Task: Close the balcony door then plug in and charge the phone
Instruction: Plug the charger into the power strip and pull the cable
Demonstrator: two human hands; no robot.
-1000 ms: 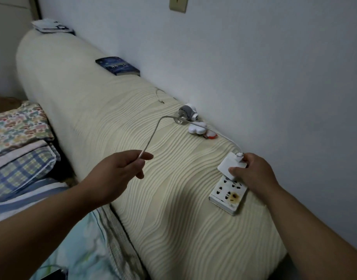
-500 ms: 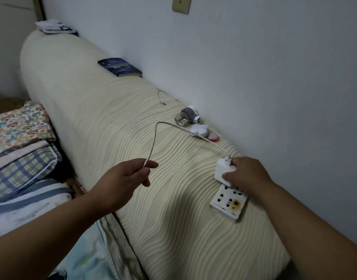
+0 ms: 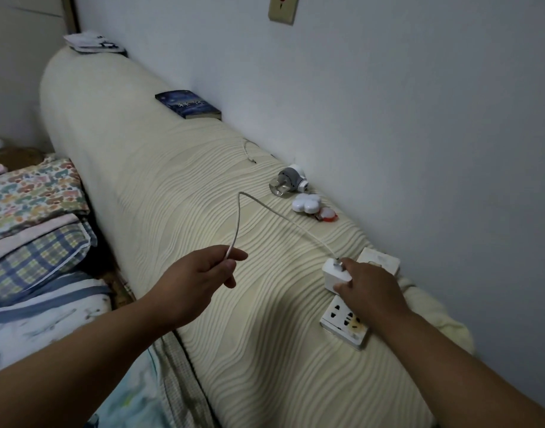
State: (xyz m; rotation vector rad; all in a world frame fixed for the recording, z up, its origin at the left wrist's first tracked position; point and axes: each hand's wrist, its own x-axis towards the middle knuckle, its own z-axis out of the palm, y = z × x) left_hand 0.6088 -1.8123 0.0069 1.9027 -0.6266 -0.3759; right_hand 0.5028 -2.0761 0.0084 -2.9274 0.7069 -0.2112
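Note:
A white charger block (image 3: 334,272) sits at the far end of a white power strip (image 3: 342,324) lying on top of the cream headboard (image 3: 172,186). My right hand (image 3: 368,288) grips the block from the near side. A thin white cable (image 3: 266,211) runs from the block up in a loop and down to my left hand (image 3: 200,278), which pinches its free end between thumb and fingers. No phone and no balcony door are in view.
Along the wall on the headboard lie a white box (image 3: 380,261), a red-and-white small item (image 3: 326,215), a white lobed gadget (image 3: 306,202), a grey plug-in device (image 3: 288,180), a dark blue book (image 3: 187,104) and folded papers (image 3: 92,43). Pillows and bedding (image 3: 33,230) lie left.
My right hand slid the charger block a little left along the strip, uncovering the white box behind it. The cable's loop now hangs lower and slacker; my left hand keeps its pinch.

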